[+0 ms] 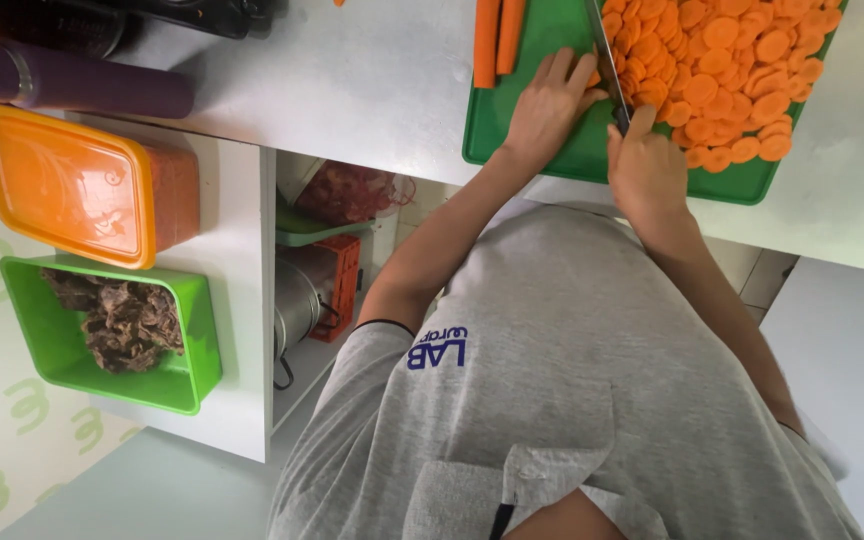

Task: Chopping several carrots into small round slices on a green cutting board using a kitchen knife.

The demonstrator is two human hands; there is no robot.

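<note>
Right hand: our right hand [647, 165] is clenched around the knife [607, 60] handle.
Knife: blade runs away from us, over the green cutting board [552, 150].
Left hand: our left hand [547, 105] presses flat on a carrot beside the blade, fingers [567, 68] extended.
Slices: carrot slices [732, 70] are piled right of the blade.
Whole carrots: two carrot sticks [497, 35] lie lengthwise, parallel to the blade.

One green cutting board [552, 150] at the upper right carries two whole carrots [498, 40], one knife [607, 60] and a heap of carrot slices [732, 70] too many to count. At left sit two tubs: one orange-lidded [72, 185], one green [62, 350]. One purple bottle [82, 85] lies at the upper left.
</note>
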